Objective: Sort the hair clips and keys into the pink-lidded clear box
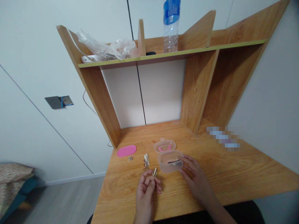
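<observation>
My left hand [147, 190] is closed, pinching a small metallic hair clip [154, 172] with a round ring shape, just in front of a clear plastic box. My right hand [193, 175] grips the right end of that plastic box [166, 168], its fingers at the rim and thumb lower on the wall. The hinged lid [164, 145] lies open behind the box and bears a pink handle. Inside the box is a thin dark hairpin-like piece [174, 162]. Several silver hair clips [146, 159] lie on the desk left of the box.
A pink oval tray [126, 151] lies at the desk's left edge, with a few tiny rings or bands [130, 159] before it. A blurred-out item [221, 137] lies at the right. The shelf [158, 56] above carries a plastic bottle [171, 28] and a crumpled bag [114, 49].
</observation>
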`<state>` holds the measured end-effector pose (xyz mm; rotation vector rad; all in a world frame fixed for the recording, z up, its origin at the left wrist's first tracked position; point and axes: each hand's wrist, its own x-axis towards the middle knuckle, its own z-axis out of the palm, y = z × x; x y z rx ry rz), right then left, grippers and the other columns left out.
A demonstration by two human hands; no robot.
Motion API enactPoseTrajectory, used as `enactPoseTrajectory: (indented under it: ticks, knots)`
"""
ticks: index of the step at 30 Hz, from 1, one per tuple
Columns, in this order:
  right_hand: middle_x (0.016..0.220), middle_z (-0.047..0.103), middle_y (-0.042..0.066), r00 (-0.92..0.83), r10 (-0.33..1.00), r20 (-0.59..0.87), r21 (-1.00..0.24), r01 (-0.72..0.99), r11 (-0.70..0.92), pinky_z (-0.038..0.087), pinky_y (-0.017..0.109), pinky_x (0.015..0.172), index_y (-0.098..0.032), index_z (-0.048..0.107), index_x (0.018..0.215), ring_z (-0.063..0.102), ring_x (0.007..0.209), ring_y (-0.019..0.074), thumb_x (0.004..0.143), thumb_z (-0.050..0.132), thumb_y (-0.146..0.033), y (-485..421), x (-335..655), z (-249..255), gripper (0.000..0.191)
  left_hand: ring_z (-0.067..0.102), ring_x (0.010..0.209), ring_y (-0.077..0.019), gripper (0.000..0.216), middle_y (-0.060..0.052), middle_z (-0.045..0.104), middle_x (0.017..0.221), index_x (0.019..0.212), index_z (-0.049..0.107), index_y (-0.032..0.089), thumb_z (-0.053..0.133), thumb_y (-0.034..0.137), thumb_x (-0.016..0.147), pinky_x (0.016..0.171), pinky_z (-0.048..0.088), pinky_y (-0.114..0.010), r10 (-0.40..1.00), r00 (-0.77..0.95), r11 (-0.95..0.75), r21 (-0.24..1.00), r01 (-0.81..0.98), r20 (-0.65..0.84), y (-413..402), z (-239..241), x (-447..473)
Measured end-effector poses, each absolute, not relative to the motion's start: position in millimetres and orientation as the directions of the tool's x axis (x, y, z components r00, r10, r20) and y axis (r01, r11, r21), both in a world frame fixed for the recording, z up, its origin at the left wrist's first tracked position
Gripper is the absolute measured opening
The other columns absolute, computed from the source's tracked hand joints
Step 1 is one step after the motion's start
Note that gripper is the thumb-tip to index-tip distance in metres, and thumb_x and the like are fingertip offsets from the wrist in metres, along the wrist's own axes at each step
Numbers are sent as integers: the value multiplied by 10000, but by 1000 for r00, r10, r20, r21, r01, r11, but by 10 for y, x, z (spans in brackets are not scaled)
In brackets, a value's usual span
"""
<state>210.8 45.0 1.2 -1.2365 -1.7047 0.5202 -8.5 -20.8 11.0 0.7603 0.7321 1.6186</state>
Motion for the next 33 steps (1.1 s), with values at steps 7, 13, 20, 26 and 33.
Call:
enactPoseTrajectory:
  ticks: [7,13,20,26,33]
  knots:
    - [1276,529,103,-58,901,430,-738,551,388,526,501,1036,-261,682,1072,580,1195,264,945,528,-295,442,2075,60,202,582,613,-116,329,-34,693,781,1087,595,170,749,354,863,597,456,-228,985,-138,-163,803,-572,102,-192,66,-92]
    - [1194,545,75,-110,912,395,-683,629,372,564,461,964,-269,700,956,621,1096,255,897,577,-236,599,1910,268,140,587,616,-116,309,-33,695,780,1083,604,171,747,339,866,595,448,-223,986,-126,-162,798,-580,109,-200,76,-89]
    - [1184,541,75,-129,901,415,-617,687,383,546,460,969,-281,714,1038,643,1050,258,867,604,-183,798,1753,342,226,593,627,-119,283,-41,698,797,1077,616,169,740,322,873,594,453,-227,985,-122,-170,778,-605,121,-200,69,-94]
    - [1331,483,93,-123,901,417,-600,708,374,579,441,903,-304,711,1154,661,1058,263,857,609,-182,807,1775,319,337,594,621,-115,277,-41,701,796,1073,614,166,739,315,876,592,456,-224,986,-114,-166,775,-610,122,-188,55,-101]
    - [1381,453,90,-128,894,429,-598,702,387,553,459,971,-306,636,1272,604,1186,291,851,627,-223,777,1783,349,429,601,623,-120,291,-45,698,788,1061,618,164,745,343,869,586,461,-224,986,-112,-167,787,-594,125,-198,85,-96]
